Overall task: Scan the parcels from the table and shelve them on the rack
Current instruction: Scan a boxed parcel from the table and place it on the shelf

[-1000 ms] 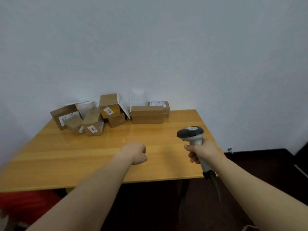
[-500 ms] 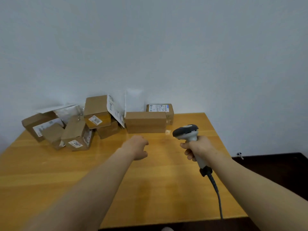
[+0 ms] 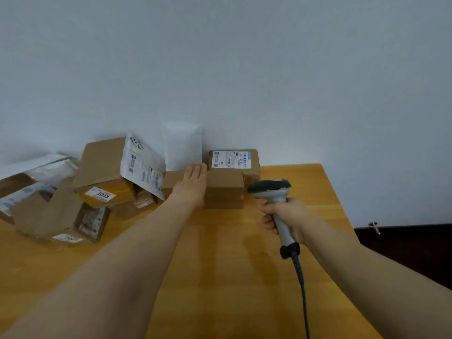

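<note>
**Parcel Pile at Centre Frame: Left Grip on Box, Right Grip on Scanner**

The left grip (image 3: 193,184) is at centre frame. It is fully open, fingers straight and together, laid flat over the top of the plain brown parcel (image 3: 225,189). It encloses nothing. Its fingertips reach the near edge of the labelled parcel (image 3: 232,160), which sits directly behind, against the wall (image 3: 244,69).

The right grip (image 3: 286,216), right of centre, is closed round the handle of the scanner (image 3: 271,189). The scanner head sits just beside the plain brown parcel. Its cable (image 3: 300,289) runs down to the lower edge of the frame.

The remaining parcels are stacked at the left of the frame on the desk (image 3: 220,265):
- a box marked 3013 (image 3: 105,167), tilted;
- a white mailer bag (image 3: 144,167) leaning on it;
- a blank white mailer (image 3: 182,145) upright against the wall.
</note>
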`<state>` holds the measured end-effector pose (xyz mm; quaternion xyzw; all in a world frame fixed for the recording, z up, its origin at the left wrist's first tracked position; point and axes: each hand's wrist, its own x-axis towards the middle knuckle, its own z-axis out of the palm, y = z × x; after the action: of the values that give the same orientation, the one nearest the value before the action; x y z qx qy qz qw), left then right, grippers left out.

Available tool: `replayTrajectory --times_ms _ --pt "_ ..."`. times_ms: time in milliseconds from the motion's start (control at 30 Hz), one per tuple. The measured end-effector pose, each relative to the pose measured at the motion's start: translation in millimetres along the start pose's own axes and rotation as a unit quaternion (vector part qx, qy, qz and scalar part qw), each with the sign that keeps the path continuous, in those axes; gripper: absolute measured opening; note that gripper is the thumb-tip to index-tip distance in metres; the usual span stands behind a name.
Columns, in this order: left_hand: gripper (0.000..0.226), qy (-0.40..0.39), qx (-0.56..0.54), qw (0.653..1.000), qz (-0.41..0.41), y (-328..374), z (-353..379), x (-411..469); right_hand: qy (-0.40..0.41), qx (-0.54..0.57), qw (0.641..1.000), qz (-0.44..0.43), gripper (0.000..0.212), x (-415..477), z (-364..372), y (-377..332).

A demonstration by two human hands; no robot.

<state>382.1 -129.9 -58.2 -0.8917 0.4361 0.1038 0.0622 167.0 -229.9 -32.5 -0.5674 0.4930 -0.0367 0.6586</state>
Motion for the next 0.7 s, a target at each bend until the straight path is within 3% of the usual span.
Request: replayTrajectory --times_ms 167,333,433,500,567,633,700 --pt "0.101 -0.025 0.012 1.0 0.012 -1.7 7.6 23.7 0.007 -0.001 1.0 0.009 0.015 16.3 2.5 2.6" --pt "0.069 0.017 0.049 0.998 0.047 -7.0 19.4 -4.5 0.028 0.0 1.0 0.011 0.015 14.3 10.8 8.3" --pt "0.057 0.012 0.013 0.995 0.094 -11.8 33.8 -33.0 0.031 -0.003 0.999 0.014 0.015 10.4 16.3 9.4" --pt "0.045 0.067 -0.021 0.99 0.121 -16.6 40.9 -47.6 0.034 -0.007 0.999 0.015 0.015 9.1 19.4 10.6" --pt "0.051 0.121 -0.041 0.986 0.103 -23.2 43.8 -51.9 0.043 -0.01 0.999 0.014 0.016 10.1 21.6 12.3" --pt "0.068 0.111 -0.048 0.99 0.072 -27.9 43.6 -49.0 0.056 -0.013 0.998 0.012 0.016 13.4 23.3 14.1" --pt "0.064 0.087 -0.061 0.994 0.02 -28.4 43.3 -46.0 0.068 -0.016 0.998 0.01 0.016 17.1 24.7 15.7"
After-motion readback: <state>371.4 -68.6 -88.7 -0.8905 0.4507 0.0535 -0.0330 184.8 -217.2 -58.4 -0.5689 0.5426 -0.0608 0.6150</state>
